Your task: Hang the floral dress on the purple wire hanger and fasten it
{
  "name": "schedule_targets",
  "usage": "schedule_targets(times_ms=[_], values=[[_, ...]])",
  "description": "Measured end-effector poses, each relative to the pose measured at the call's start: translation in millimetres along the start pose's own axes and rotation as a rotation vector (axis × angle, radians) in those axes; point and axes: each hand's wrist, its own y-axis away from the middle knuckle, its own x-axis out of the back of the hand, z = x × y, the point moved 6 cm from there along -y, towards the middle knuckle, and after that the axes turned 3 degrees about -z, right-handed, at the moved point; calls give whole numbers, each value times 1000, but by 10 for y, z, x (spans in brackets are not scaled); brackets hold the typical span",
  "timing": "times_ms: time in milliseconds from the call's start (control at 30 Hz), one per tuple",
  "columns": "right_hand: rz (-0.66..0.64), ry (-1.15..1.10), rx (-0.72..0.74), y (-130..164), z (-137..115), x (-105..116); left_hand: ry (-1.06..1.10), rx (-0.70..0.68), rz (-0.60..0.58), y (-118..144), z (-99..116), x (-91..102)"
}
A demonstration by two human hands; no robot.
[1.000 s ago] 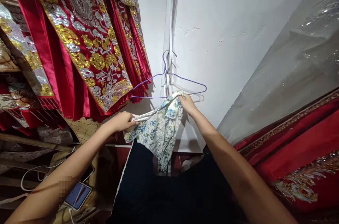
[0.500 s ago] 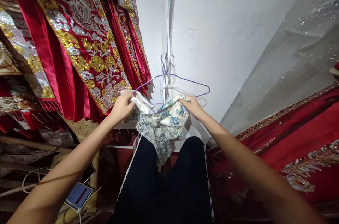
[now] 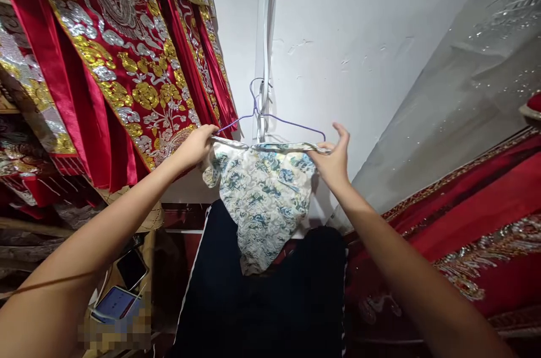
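A white garment with a blue, green and yellow floral print is stretched out between my two hands. A thin purple hanger sits at its top, its lower part inside the waist or neck opening, hook pointing up. My left hand pinches the garment's upper left edge and the hanger's left corner. On the other side, my right hand has its thumb and fingers at the upper right edge, with one finger raised. The hanger's right corner shows just above that edge. Folds hide the hanger's bottom bar.
Red gowns with gold and silver sequins hang at the left. A white wall with a narrow pipe stands ahead. At the right are clear plastic sheeting and red beaded cloth. Two phones, one lit, lie at lower left.
The garment's top edge has been pulled wide and up over the hanger, so its front hangs flatter. My right hand has moved outward and lifted a finger.
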Motion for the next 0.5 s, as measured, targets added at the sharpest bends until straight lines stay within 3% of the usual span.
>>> schedule_targets(times_ms=[133, 233, 400, 500], values=[[-69, 17, -67, -103, 91, 168, 15, -25, 5, -46, 20, 39], [-137, -38, -88, -211, 52, 266, 47, -13, 91, -58, 6, 118], [-387, -200, -231, -368, -14, 324, 203, 169, 247, -42, -202, 226], [-481, -392, -307, -185, -47, 236, 312, 254, 277, -88, -218, 181]])
